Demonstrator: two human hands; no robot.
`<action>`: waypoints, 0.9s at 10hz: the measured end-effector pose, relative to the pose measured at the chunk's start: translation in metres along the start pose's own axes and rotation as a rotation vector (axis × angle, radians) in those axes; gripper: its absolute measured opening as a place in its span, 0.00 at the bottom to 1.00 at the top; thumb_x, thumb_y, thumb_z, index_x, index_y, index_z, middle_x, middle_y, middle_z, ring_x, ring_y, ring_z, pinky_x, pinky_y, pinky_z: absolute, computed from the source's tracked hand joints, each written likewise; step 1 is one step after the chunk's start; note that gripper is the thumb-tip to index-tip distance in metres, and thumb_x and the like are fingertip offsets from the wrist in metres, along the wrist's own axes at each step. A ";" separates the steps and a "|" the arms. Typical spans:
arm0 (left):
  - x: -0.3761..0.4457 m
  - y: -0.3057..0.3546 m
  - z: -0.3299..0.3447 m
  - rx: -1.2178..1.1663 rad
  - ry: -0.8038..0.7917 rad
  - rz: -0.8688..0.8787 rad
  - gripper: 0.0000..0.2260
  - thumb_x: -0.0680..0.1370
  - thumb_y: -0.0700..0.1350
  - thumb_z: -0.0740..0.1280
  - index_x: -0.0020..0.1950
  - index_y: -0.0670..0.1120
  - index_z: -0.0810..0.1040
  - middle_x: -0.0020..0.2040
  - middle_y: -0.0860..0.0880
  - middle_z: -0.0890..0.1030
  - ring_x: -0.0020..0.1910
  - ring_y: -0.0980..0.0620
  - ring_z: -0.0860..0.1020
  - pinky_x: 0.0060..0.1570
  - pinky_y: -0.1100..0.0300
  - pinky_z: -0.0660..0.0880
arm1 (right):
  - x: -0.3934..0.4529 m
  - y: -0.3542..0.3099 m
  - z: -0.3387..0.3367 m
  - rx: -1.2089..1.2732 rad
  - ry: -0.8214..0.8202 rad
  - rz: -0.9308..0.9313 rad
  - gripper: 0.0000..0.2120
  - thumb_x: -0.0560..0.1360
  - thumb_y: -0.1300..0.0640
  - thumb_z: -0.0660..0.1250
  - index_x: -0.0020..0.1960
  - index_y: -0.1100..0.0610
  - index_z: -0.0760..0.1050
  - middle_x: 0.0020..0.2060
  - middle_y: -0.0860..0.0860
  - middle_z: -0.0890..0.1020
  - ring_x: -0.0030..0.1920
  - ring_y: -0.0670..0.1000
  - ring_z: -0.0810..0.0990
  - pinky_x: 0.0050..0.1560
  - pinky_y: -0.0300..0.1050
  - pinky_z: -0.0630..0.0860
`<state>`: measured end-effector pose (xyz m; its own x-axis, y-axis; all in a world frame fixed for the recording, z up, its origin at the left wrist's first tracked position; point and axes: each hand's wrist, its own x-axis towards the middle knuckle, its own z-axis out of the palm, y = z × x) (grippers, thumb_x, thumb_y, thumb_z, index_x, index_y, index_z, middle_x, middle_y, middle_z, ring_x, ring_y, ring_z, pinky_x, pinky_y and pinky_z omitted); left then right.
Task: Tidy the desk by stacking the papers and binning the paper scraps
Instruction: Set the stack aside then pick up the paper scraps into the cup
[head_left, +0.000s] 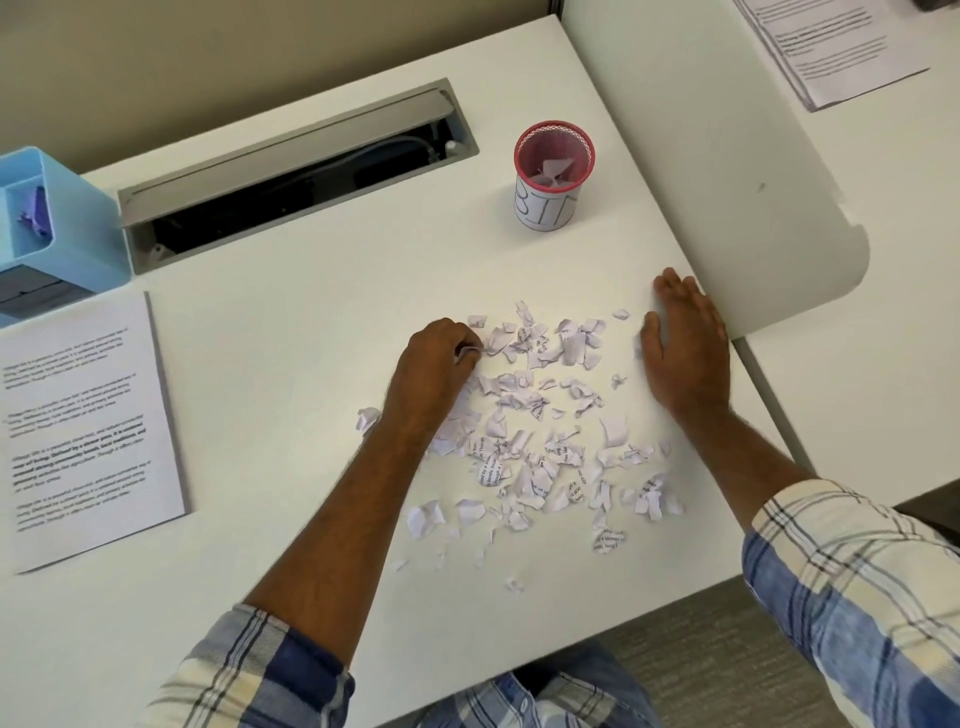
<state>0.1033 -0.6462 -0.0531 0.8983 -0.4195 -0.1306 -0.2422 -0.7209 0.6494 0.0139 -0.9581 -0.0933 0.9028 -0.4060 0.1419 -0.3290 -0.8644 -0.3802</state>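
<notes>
Paper scraps (540, 431): strewn mid-counter, short of the bin (554, 174). Left hand (436, 364): grip closed, pinching scraps for binning. Right hand (683, 340): flat, open, likely corralling. Papers (83, 431): stacked at left.

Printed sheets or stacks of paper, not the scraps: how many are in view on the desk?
2. One printed stack lies at the desk's left edge, below the blue organizer. Another printed stack sits at the top right, partly cut off by the frame. More may lie out of view.
</notes>
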 end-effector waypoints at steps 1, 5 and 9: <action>-0.001 0.005 -0.007 -0.032 -0.005 -0.030 0.04 0.80 0.38 0.72 0.52 0.44 0.85 0.49 0.48 0.84 0.47 0.51 0.80 0.52 0.56 0.78 | 0.001 0.001 -0.001 0.004 -0.003 -0.004 0.23 0.83 0.58 0.59 0.77 0.58 0.68 0.77 0.54 0.69 0.79 0.56 0.64 0.79 0.53 0.60; 0.082 0.083 -0.054 -0.219 0.124 0.034 0.02 0.78 0.40 0.75 0.50 0.45 0.87 0.43 0.53 0.85 0.41 0.57 0.82 0.46 0.65 0.77 | -0.002 0.000 0.000 0.017 0.011 -0.007 0.23 0.82 0.56 0.59 0.77 0.59 0.68 0.77 0.54 0.70 0.78 0.56 0.65 0.78 0.54 0.61; 0.193 0.117 -0.048 -0.042 0.083 0.131 0.05 0.78 0.40 0.74 0.53 0.43 0.84 0.49 0.50 0.85 0.48 0.52 0.82 0.48 0.60 0.79 | -0.001 0.001 0.001 0.019 0.027 -0.015 0.24 0.82 0.54 0.58 0.77 0.58 0.69 0.77 0.54 0.71 0.78 0.56 0.66 0.78 0.53 0.62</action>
<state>0.2658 -0.7854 0.0334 0.8879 -0.4597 0.0184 -0.3450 -0.6389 0.6876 0.0129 -0.9584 -0.0948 0.8997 -0.4010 0.1726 -0.3096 -0.8648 -0.3953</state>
